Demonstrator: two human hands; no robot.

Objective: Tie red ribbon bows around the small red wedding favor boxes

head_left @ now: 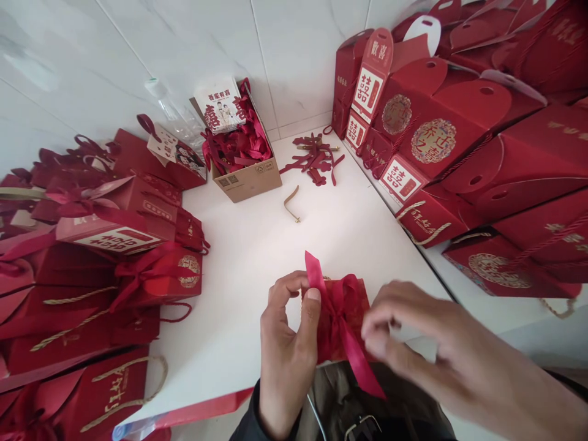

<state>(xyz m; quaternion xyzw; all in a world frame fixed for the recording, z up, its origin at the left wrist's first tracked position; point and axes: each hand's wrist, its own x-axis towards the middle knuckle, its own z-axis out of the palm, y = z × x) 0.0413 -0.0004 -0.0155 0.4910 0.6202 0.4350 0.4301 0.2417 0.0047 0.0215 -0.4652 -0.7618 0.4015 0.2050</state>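
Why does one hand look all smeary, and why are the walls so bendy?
In the head view the right hand is smeared by motion blur, while the left hand and the red ribbon look sharper; the wide lens bends the wall tiles and table edge; the white table glares bright.

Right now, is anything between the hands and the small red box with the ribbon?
Nothing visible. The left hand already pinches the ribbon at the top edge of the small red box. The right hand is at the box's right side; its blurred fingertips hide whether they touch. The white table around it is bare.
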